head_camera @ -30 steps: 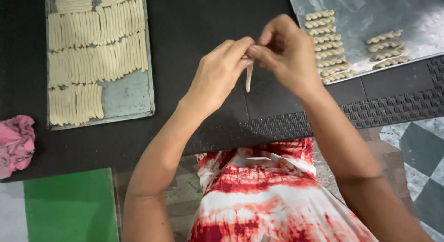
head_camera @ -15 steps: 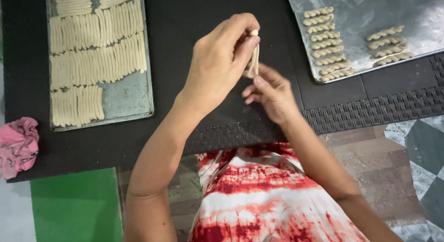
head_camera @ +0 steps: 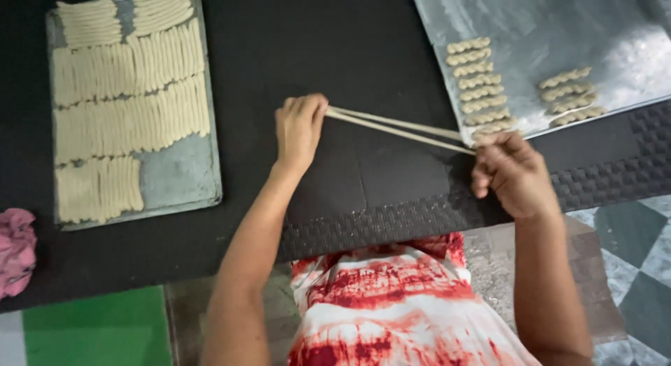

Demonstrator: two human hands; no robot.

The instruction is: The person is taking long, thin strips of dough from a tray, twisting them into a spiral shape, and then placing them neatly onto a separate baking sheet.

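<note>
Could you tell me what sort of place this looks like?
Probably a home or small snack-making workspace: a tray of cut dough strips, a metal tray of twisted dough pieces, and the left hand and right hand stretching a doubled dough strand.

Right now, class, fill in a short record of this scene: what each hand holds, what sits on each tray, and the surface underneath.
left hand: left hand pinches one end of the thin pale dough strand
right hand: right hand grips the other end, strand doubled and stretched
left tray: grey metal tray with rows of straight dough strips
right tray: shiny metal tray with twisted dough pieces
surface: black mat
</note>
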